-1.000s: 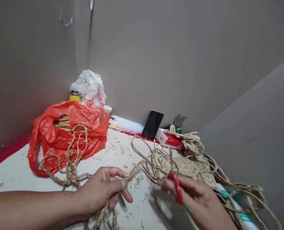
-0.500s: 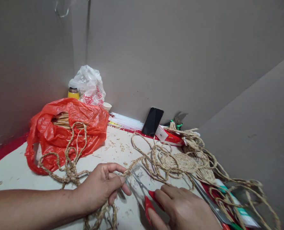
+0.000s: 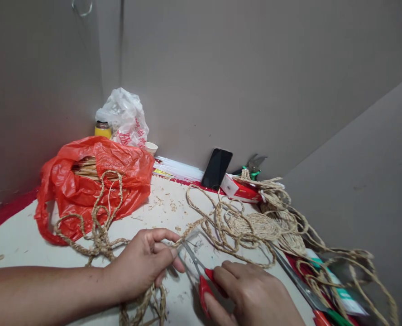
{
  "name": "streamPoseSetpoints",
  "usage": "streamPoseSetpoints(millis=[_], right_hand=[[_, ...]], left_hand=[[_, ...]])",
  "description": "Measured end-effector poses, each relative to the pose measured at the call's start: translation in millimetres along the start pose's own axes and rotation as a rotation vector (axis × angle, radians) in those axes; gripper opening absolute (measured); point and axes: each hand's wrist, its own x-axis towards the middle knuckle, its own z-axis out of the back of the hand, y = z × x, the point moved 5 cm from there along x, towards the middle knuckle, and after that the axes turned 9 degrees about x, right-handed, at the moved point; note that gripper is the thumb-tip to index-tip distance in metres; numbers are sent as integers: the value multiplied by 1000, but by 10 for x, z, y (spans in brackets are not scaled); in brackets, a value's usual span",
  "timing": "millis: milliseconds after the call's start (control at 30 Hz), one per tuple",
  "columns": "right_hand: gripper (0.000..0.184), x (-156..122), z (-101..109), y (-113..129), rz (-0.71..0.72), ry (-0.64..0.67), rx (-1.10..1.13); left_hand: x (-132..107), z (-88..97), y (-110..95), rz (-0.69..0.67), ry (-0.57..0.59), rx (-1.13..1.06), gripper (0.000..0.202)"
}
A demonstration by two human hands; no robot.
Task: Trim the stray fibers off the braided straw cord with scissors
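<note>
My left hand (image 3: 143, 265) pinches a braided straw rope (image 3: 101, 235) between thumb and fingers at the table's front. My right hand (image 3: 251, 296) grips red-handled scissors (image 3: 201, 276), whose blades point up-left and reach the rope right at my left fingertips. The braid runs on to the right into loose loops and a flat woven straw coil (image 3: 255, 225).
A red plastic bag (image 3: 85, 188) with straw stands at the left, a white bag (image 3: 124, 117) and a yellow jar (image 3: 102, 129) behind it. A black phone (image 3: 216, 168) leans on the wall beside green pruners (image 3: 251, 166). A long metal ruler (image 3: 298, 283) lies at the right. Straw scraps litter the table (image 3: 14, 244).
My right hand has come down and to the left with the scissors, swinging the blades from upright over the coil to the rope at my left fingertips. My left hand has held its grip.
</note>
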Motion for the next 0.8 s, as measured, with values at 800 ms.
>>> streamPoseSetpoints(millis=[800], right_hand=[[17, -30, -52, 77, 38, -54, -24]], left_hand=[[-9, -16, -21, 21, -14, 9, 34]])
